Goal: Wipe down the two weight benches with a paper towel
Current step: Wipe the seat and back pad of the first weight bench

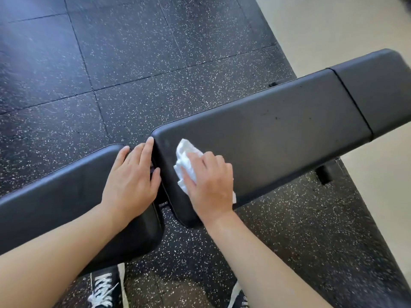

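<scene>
Crumpled white paper towel (185,162) lies under our right hand (208,182), whose curled fingers grip it and press it against the near end of the long black padded weight bench (278,134) on the right. That bench runs away to the upper right, with a seam across its far part. Our left hand (133,178) rests flat, fingers straight and relaxed, on the end of the second black padded weight bench (55,196), its fingertips (150,142) reaching the gap between the two pads. We see the two hands near each other but apart. Below lie black rubber floor tiles with white flecks (133,63), and our dark laced sneakers (103,290) show beneath the forearms.
</scene>
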